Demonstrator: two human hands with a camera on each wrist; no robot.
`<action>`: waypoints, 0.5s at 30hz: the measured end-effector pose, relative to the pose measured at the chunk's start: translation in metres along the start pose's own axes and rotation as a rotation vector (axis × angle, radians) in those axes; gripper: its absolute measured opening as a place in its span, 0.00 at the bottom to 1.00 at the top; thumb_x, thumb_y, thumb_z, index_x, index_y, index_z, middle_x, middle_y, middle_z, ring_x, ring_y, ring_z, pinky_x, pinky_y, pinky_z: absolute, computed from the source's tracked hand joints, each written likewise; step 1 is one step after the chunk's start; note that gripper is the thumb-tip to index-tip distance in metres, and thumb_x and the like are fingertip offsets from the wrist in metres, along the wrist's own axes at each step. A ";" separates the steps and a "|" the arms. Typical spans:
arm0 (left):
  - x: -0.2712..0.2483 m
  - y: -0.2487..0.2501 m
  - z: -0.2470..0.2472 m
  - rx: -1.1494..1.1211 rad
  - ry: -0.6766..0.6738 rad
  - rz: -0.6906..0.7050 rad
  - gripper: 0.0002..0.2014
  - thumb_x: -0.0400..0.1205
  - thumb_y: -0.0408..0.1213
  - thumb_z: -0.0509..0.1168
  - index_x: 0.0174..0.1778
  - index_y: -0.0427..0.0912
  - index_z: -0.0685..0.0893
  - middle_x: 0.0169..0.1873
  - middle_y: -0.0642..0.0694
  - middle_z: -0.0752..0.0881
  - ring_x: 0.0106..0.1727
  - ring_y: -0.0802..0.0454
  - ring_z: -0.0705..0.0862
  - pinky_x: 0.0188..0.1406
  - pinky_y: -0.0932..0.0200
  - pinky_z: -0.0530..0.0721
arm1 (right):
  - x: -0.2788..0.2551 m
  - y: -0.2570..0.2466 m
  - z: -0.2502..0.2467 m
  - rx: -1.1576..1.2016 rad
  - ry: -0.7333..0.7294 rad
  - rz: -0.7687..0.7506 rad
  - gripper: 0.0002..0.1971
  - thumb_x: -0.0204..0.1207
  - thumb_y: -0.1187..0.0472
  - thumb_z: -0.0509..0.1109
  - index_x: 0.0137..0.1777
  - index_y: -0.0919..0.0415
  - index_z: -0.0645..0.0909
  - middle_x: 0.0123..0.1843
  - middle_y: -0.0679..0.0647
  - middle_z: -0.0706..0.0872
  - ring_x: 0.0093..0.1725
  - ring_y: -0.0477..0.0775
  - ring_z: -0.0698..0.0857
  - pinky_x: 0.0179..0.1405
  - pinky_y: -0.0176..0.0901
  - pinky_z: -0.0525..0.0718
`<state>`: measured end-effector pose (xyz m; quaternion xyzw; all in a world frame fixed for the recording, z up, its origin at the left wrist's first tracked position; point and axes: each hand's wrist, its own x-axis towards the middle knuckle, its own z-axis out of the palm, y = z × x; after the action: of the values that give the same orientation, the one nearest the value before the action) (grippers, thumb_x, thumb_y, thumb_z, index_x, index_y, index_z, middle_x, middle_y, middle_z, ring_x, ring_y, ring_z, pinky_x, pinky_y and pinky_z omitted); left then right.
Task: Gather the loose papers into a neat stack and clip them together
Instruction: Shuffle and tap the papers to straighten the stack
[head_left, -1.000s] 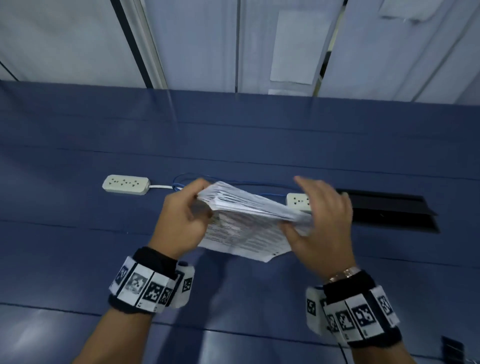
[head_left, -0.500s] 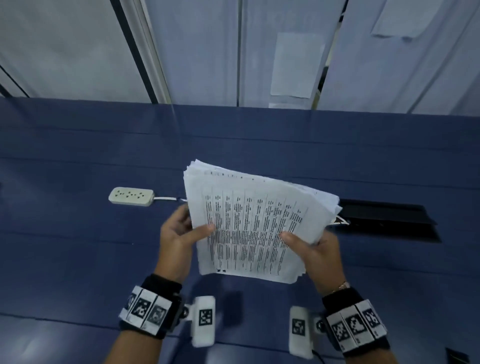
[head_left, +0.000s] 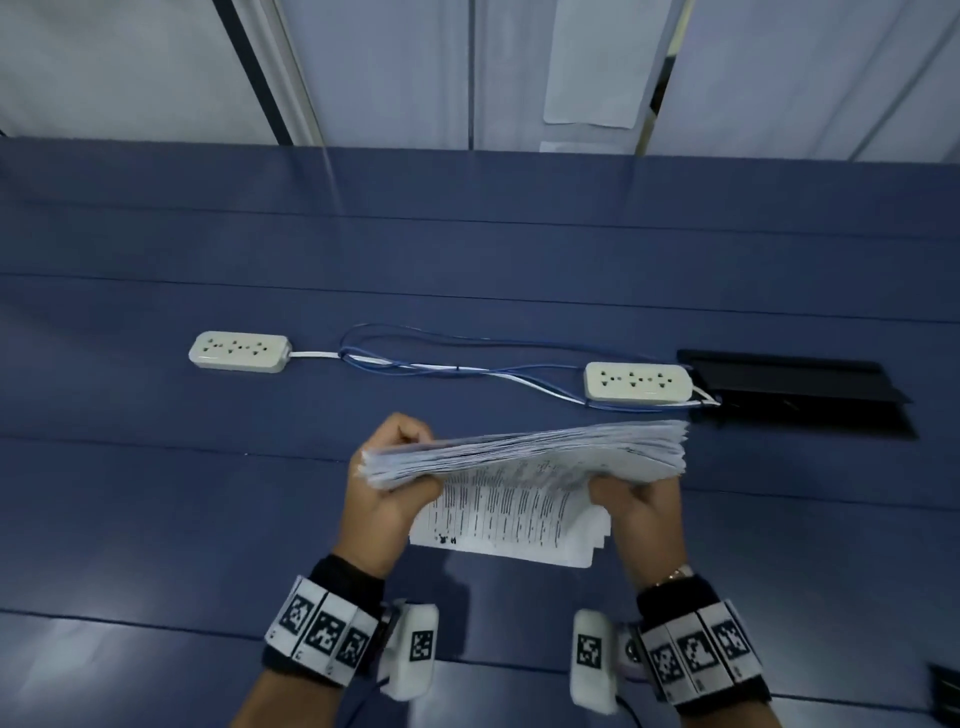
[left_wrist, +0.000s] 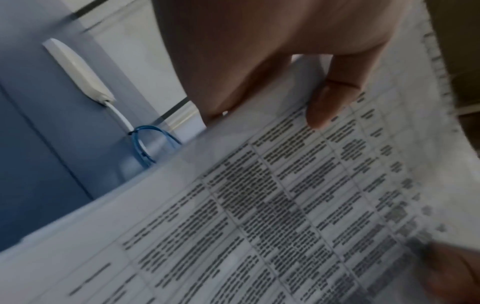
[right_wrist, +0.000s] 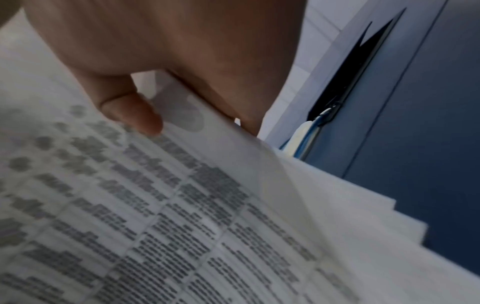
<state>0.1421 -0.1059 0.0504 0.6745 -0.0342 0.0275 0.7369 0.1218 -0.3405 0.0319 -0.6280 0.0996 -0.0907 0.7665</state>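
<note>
My left hand (head_left: 387, 493) and right hand (head_left: 641, 512) both grip paper stack (head_left: 524, 462) by its ends above blue bench (head_left: 156, 467); sheet edges uneven.

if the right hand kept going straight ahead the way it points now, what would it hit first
Probably the right power strip: the right hand, gripping the paper stack, points away across the table toward it. Depth is unclear.

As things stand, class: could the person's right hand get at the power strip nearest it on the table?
Probably not yet. The right hand grips the paper stack together with the left hand, so it is occupied. The path to the power strip itself looks free.
</note>
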 end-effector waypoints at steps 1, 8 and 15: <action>0.000 0.002 0.002 0.012 0.020 0.022 0.08 0.61 0.33 0.70 0.34 0.46 0.82 0.31 0.51 0.84 0.34 0.52 0.82 0.34 0.57 0.79 | -0.001 -0.005 0.004 0.006 -0.005 -0.037 0.12 0.54 0.68 0.73 0.38 0.57 0.89 0.34 0.44 0.92 0.38 0.44 0.90 0.38 0.38 0.87; -0.003 0.010 0.018 -0.049 0.225 0.112 0.19 0.73 0.18 0.76 0.56 0.40 0.88 0.50 0.50 0.95 0.55 0.50 0.93 0.54 0.54 0.90 | -0.010 -0.015 0.012 -0.097 0.123 -0.271 0.15 0.73 0.73 0.73 0.59 0.68 0.85 0.53 0.48 0.92 0.57 0.48 0.90 0.55 0.39 0.88; -0.009 -0.023 0.009 -0.050 0.185 -0.080 0.15 0.71 0.24 0.71 0.49 0.45 0.91 0.44 0.52 0.95 0.50 0.55 0.92 0.51 0.58 0.87 | -0.013 0.014 -0.001 -0.119 0.039 -0.049 0.21 0.65 0.72 0.69 0.47 0.44 0.90 0.44 0.38 0.92 0.47 0.40 0.90 0.48 0.38 0.87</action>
<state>0.1352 -0.1168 0.0274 0.6512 0.0601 0.0595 0.7541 0.1091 -0.3355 0.0186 -0.6728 0.1042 -0.1158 0.7232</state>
